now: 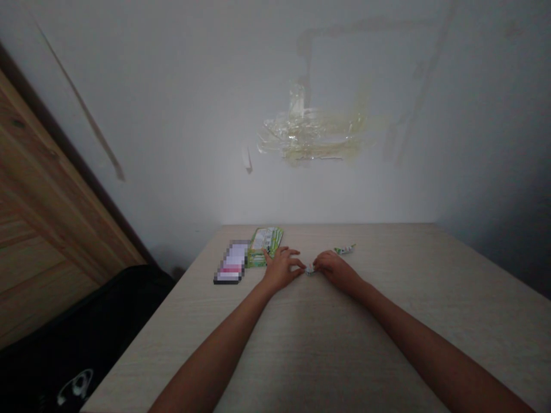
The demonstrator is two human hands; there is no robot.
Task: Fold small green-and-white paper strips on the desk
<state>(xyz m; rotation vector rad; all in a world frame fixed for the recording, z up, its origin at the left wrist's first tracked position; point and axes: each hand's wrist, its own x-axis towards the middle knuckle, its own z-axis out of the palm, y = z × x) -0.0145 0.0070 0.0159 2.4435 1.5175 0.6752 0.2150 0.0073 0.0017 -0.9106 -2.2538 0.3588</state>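
Note:
Between my hands, low over the middle of the table, is a small crumpled white piece (309, 268) that looks like printed packaging; its exact kind is too small to make out. My left hand (282, 271) pinches its left end between thumb and forefinger, the other fingers spread outward. On the right end, the fingers of my right hand (338, 271) are closed together. A flat green and white printed packet (267, 236) lies just behind my left hand, partly covered by it. Beyond my right hand rests a twisted green and white wrapper strip (345, 249).
A phone with a blurred screen (232, 261) lies left of the packet. The pale wooden table (301, 355) meets a wall bearing peeling clear tape (310, 135). At the left are a black bag-like item (99, 321) and a wooden panel (38, 229).

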